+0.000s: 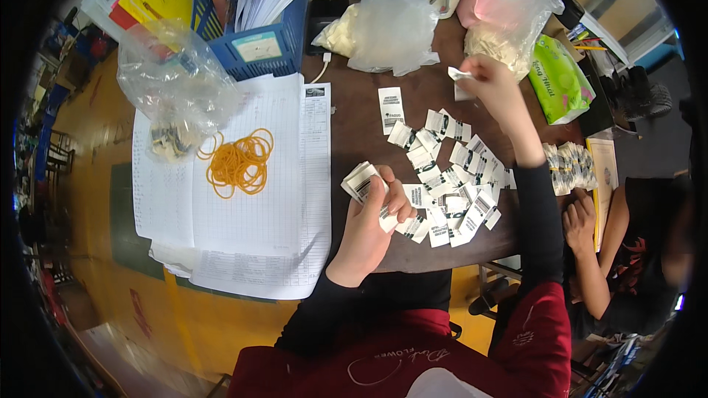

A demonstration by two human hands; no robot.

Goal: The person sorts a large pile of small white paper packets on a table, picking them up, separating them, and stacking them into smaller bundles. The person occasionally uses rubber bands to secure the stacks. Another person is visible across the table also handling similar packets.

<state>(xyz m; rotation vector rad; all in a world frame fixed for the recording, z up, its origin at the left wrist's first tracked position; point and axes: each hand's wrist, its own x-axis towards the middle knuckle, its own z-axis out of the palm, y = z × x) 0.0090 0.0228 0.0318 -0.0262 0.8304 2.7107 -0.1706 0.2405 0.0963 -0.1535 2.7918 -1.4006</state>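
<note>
A small stack of white printed labels (359,182) is gripped in my left hand (361,232), fingers wrapped round it just left of the pile. At the far side of the table, my right hand (498,90) pinches a white label (459,74) between thumb and fingers; another white piece shows just below it. Between my hands spreads a loose pile of similar labels (442,177), overlapping at many angles on the brown table (354,118). One label (391,109) lies flat, a little apart, at the pile's far left.
Orange rubber bands (240,164) rest on paper sheets (273,228) at left, beside a clear plastic bag (173,77). Behind stand a blue basket (258,50) and a white bag (394,33). At right are a green tissue pack (553,81), label bundles (569,167) and another person's hand (580,220).
</note>
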